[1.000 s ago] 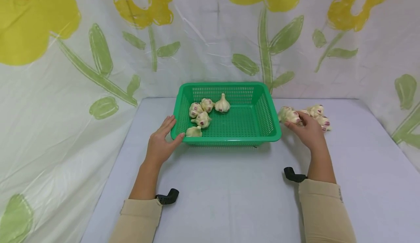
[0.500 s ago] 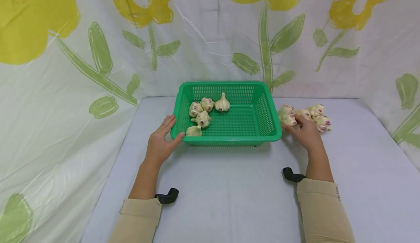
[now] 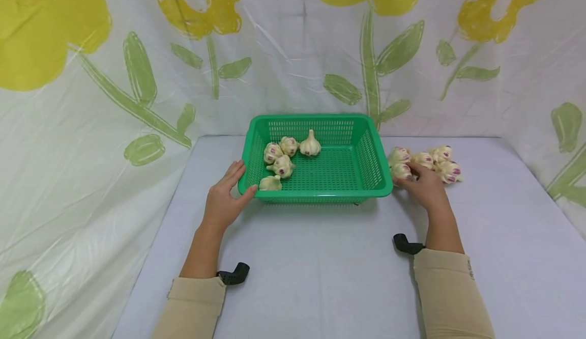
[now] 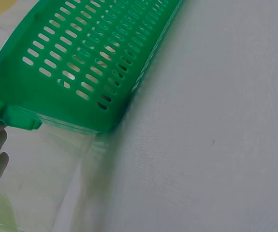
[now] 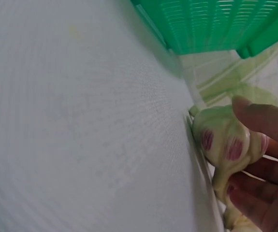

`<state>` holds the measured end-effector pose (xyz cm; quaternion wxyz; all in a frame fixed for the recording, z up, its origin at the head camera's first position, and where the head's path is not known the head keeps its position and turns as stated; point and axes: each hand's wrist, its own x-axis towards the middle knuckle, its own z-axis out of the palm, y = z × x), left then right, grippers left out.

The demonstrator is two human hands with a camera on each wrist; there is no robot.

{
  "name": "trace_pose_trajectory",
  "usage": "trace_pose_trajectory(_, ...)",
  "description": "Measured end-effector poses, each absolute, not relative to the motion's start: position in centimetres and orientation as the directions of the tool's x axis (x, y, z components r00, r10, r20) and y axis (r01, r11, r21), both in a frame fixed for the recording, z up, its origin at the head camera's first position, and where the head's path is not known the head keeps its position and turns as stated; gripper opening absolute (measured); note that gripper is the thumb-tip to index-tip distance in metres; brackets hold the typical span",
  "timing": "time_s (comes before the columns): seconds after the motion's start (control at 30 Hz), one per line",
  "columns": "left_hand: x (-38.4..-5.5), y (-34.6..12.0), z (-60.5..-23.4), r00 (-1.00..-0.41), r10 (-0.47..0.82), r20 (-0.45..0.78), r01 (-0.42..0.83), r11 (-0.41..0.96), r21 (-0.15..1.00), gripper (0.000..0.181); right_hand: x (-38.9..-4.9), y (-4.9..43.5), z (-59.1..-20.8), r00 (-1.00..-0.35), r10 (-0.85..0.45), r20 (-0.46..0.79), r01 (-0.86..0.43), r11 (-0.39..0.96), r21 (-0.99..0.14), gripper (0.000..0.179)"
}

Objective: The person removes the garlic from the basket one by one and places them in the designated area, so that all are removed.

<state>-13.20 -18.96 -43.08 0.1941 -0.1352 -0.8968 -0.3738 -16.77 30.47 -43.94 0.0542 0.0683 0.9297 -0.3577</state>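
My right hand (image 3: 428, 189) grips a garlic bulb (image 3: 401, 171) just right of a green plastic basket (image 3: 316, 194). In the right wrist view, the thumb lies over this garlic bulb (image 5: 226, 140), with fingers behind it; the bulb appears to rest on the table. A second bulb (image 3: 399, 153) sits directly behind it. My left hand (image 3: 222, 199) rests at the basket's front left corner, fingers fairly straight along the side and thumb at the front rim. Inside the basket, several garlic bulbs (image 3: 281, 167) lie towards the left, and one bulb (image 3: 310, 144) stands upright near the back wall.
Several other garlic bulbs (image 3: 448, 171) lie on the white table (image 3: 320, 273) beyond and right of my right hand. A flower-print sheet (image 3: 284, 74) hangs behind the table. Black cameras (image 3: 234, 273) are strapped at both wrists.
My right hand has moved slightly left and towards me, shifting the gripped garlic bulb the same way, so the bulbs behind show more. The left hand and basket stay put.
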Motion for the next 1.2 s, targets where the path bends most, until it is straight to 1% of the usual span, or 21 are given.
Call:
trace_pose_trajectory(0.3, -13.20, -18.96, -43.05, -0.889, 0.101, 0.446, 0.386, 0.689, 0.613, 0.062, -16.66, 30.42, -43.81, -0.984, 0.087, -0.153, 0.168, 0.726, -0.667, 0.090)
trace_pose_trajectory(0.63, -13.15, -18.98, -42.95, -0.891, 0.099, 0.443, 0.381, 0.692, 0.613, 0.062, -16.53, 30.25, -43.51, -0.989, 0.078, -0.124, 0.141, 0.730, -0.669, 0.085)
trace_pose_trajectory(1.2, -13.05, -19.01, -42.97, -0.896, 0.100, 0.433, 0.377, 0.688, 0.620, 0.062, -16.35, 30.24, -43.31, -0.989, 0.075, -0.130, 0.143, 0.726, -0.673, 0.087)
